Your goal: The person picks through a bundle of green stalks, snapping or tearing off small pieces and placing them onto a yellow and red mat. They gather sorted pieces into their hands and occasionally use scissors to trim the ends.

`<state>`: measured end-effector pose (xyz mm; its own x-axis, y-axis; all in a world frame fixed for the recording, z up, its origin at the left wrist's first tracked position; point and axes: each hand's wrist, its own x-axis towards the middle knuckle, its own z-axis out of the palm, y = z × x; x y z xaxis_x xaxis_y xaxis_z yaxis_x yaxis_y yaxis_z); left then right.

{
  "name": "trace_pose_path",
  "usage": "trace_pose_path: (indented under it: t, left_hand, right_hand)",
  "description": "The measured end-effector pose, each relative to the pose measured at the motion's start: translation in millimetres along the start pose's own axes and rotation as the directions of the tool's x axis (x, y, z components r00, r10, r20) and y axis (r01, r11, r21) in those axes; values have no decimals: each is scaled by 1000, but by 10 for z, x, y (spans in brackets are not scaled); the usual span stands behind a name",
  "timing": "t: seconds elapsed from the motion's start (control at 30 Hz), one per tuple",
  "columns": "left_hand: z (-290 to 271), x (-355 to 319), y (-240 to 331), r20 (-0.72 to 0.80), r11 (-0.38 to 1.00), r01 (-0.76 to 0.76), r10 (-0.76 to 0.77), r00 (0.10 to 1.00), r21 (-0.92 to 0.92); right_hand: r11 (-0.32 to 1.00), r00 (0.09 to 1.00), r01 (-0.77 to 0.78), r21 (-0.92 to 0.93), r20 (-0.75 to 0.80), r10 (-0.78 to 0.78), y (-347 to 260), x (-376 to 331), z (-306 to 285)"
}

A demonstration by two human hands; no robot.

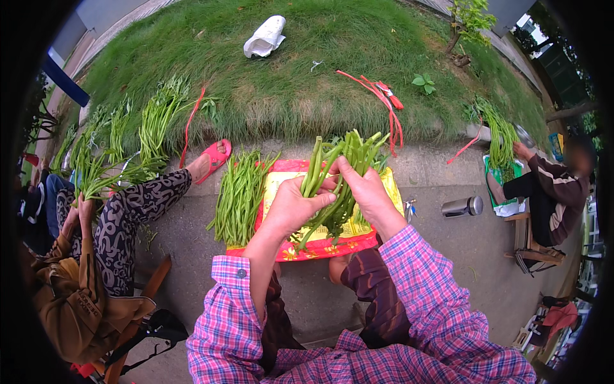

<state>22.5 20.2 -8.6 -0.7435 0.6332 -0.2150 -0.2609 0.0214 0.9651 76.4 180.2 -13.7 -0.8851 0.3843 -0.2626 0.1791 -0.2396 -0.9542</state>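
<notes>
Both my hands are raised in front of me over a yellow and red plastic sack (272,185) spread on the pavement. My left hand (295,203) is closed round a few thick green vegetable stems (316,168), their cut ends pointing up. Beside it my right hand (366,189) grips a fuller bunch of leafy green stems (358,150), with darker leaves hanging below. The two bunches touch between my hands. A neat pile of green stems (240,201) lies along the sack's left side. More greens at the sack's far edge are partly hidden behind my hands.
A seated person (80,256) at the left handles greens; another person (556,192) sits far right beside a bunch (497,134). A steel flask (462,207) lies on the pavement, with keys (410,208) nearer me. Red straps (380,96) and a white bag (265,37) lie on the grass.
</notes>
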Motion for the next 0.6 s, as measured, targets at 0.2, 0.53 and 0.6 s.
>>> trace_pose_path:
  t: [0.2, 0.53, 0.6]
  left_hand:
    - [-164, 10, 244, -102, 995, 92, -96, 990, -49]
    - [-290, 49, 242, -285, 1000, 25, -29, 958, -16]
    - [-273, 45, 260, -301, 1000, -20, 26, 953, 22]
  right_hand:
    - [956, 991, -125, 264, 74, 109, -117, -7, -105]
    - [984, 981, -128, 121, 158, 108, -148, -28, -88]
    - [994, 977, -109, -14, 184, 109, -110, -52, -44]
